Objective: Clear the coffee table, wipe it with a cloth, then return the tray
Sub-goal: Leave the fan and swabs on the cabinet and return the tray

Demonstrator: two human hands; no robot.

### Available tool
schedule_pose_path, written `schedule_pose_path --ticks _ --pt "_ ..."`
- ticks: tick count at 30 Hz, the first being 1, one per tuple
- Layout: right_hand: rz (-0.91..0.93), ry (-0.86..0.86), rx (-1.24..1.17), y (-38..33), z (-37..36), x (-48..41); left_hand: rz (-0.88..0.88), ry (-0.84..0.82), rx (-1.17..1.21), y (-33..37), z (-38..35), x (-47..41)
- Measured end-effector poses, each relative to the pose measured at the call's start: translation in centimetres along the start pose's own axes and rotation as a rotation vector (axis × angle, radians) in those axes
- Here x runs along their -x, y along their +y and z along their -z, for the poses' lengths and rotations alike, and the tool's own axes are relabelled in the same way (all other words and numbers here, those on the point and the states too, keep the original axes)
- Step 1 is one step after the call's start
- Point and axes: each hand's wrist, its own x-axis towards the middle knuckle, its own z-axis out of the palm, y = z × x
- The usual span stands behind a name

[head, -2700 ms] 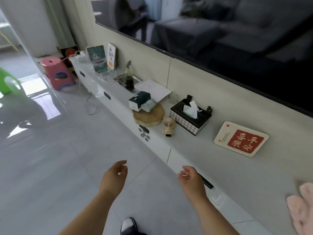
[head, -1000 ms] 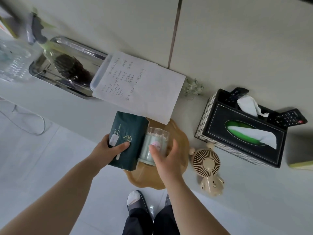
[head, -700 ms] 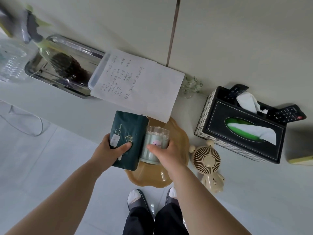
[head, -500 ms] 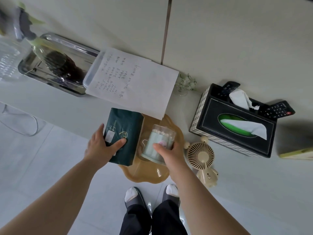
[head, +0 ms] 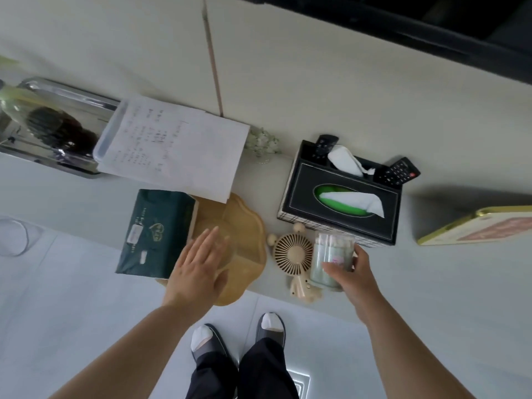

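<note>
Head view: the left hand (head: 198, 272), fingers straight and flat, lies over the wooden tray (head: 244, 234), which sits at the bench (head: 431, 283) front edge, partly under a paper sheet (head: 175, 148). A green tissue pack (head: 155, 231) overlaps the tray's left side. The right hand (head: 349, 276) grips a clear cotton-swab jar (head: 328, 254) just right of a small fan (head: 293, 254).

One wide-angle camera rides on the person's head, facing forward and steeply down; the white ledge (head: 431, 283) runs across mid-frame at arm's reach, the wall (head: 316, 67) above it; the feet (head: 203, 339) sit straight below the lens; it is near enough to show single swab tips in the cotton swab jar (head: 325, 249).
</note>
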Motion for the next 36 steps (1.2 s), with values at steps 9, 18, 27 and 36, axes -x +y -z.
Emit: schedule_pose_path --ticks 9,18,27,36 --pt "-0.005 0.074 0.316 2.4 2.3 -3.9 0.322 -0.194 0.032 0.2 -2.9 -0.9" --pt "0.025 0.123 0.759 3.1 2.3 -4.9 0.209 -0.016 0.048 -0.6 0.2 -1.0" --pt "0.204 0.410 0.898 2.0 -0.5 -2.5 0.281 0.387 0.204 -3.5 4.2 -0.8" --pt "0.235 0.137 0.483 2.0 -12.0 1.3 0.881 -0.018 1.087 -11.9 4.9 -2.3"
